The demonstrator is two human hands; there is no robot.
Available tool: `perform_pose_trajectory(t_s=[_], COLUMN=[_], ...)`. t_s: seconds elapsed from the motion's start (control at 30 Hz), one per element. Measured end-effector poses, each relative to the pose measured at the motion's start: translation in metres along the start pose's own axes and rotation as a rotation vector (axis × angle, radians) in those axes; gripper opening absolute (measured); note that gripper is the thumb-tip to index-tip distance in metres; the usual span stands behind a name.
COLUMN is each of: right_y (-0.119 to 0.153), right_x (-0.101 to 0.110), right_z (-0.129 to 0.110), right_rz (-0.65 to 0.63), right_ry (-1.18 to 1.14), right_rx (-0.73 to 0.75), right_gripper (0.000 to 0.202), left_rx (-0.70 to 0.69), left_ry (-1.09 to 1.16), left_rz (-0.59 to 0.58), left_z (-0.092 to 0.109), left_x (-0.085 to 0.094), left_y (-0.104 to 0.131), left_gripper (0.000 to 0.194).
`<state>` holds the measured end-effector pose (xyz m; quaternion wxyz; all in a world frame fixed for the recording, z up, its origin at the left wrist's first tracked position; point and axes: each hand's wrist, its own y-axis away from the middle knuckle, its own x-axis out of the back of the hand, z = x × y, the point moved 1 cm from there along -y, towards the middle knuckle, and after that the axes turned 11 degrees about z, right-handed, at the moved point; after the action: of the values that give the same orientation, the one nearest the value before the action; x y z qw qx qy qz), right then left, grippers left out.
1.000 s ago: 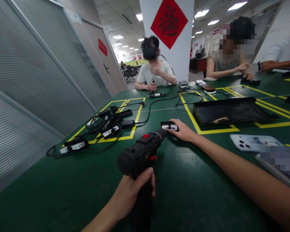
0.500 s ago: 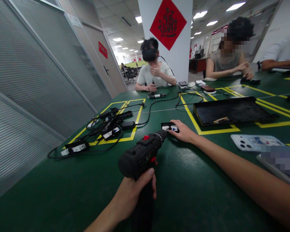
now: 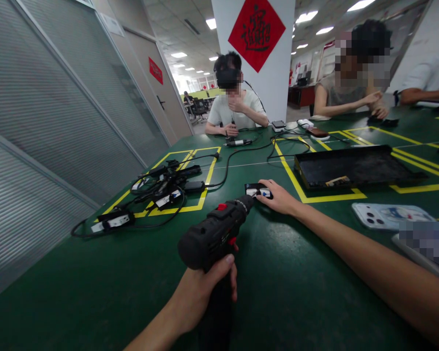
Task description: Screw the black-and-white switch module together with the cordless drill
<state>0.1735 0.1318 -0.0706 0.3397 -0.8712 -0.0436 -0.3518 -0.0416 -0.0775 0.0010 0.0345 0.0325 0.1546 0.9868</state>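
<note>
A black cordless drill (image 3: pixel 214 234) with red switches is gripped by its handle in my left hand (image 3: pixel 205 292). Its chuck points forward and right, and the bit reaches a small black-and-white part (image 3: pixel 254 191) on the table. Whether the bit touches a screw there I cannot make out. My right hand (image 3: pixel 276 196) holds that part at its right end, fingers closed over it, pressed to the tabletop. The hand and the drill's chuck hide some of the part.
Black cables and similar black-and-white parts (image 3: pixel 164 190) lie in a heap at the left. A black tray (image 3: pixel 351 168) stands at the right, with a phone (image 3: pixel 391 216) nearer me. Across the green table (image 3: pixel 296 268) sits a person wearing a headset (image 3: pixel 237 105); others sit at the right.
Both hands, the drill and the held part keep nearly the same places. The view has shifted very slightly.
</note>
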Motion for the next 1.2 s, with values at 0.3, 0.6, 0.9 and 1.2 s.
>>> perform_pose_trajectory(t_s=[0.3, 0.6, 0.9, 1.2], right_y=[0.0003, 0.0004, 0.0003, -0.0001], right_x=[-0.0010, -0.0014, 0.0016, 0.0040], right_z=[0.0025, 0.0024, 0.0001, -0.0030], right_rz=[0.007, 0.026, -0.013, -0.037], right_ry=[0.007, 0.000, -0.033, -0.047], right_rx=[-0.006, 0.012, -0.027, -0.036], right_gripper=[0.052, 0.052, 0.051, 0.048], left_rx=[0.012, 0.033, 0.044, 0.032], left_ry=[-0.027, 0.001, 0.049, 0.020], left_rz=[0.023, 0.039, 0.044, 0.045], left_z=[-0.0024, -0.0043, -0.0038, -0.0027], left_x=[0.0005, 0.0016, 0.0017, 0.0024], left_y=[-0.0001, 0.0012, 0.0020, 0.0011], left_gripper=[0.035, 0.038, 0.036, 0.038])
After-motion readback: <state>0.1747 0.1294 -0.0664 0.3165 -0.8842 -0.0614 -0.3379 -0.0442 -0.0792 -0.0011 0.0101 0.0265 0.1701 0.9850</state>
